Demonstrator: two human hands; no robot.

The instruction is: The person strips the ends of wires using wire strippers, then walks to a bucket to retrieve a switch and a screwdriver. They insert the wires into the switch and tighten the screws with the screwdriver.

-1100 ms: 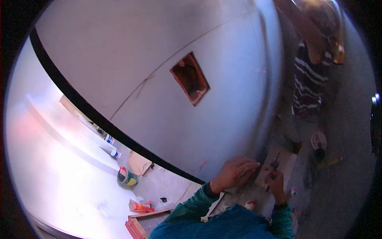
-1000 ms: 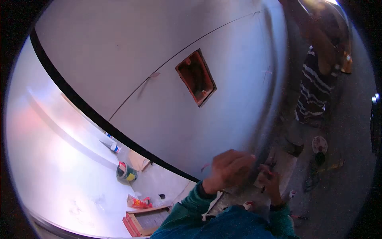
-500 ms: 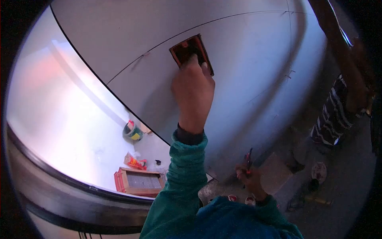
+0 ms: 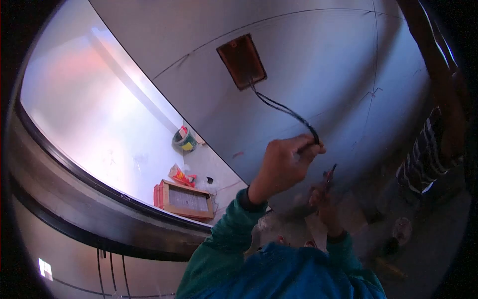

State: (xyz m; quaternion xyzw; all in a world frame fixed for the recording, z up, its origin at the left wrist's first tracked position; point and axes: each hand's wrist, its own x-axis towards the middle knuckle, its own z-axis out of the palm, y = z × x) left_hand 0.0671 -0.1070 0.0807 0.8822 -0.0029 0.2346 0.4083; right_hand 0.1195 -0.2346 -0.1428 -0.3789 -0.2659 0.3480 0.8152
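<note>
My left hand (image 4: 286, 162) pinches the ends of dark electrical wires (image 4: 284, 108) between thumb and fingers. These wires curve down and to the right from the lower edge of a rectangular, rust-coloured electrical box (image 4: 241, 61) set into the pale wall (image 4: 318, 70). Lower right of it, my right hand (image 4: 321, 202) is wrapped round a slim tool with reddish handles and a dark tip that looks like pliers (image 4: 329, 175). Its tip points up, apart from the wires. Blur hides the jaws' shape.
Pencil lines run across the wall. Beyond its edge at left are a green bucket (image 4: 185, 142), an orange-red packet (image 4: 181, 176) and a wooden-framed box (image 4: 188, 202). At right, a person in striped clothing (image 4: 423, 152) stands near. Blurred items lie on the floor (image 4: 378, 234).
My left hand has left the box and drawn the wires out, down and to the right. My right hand has risen with the pliers, closer to the left.
</note>
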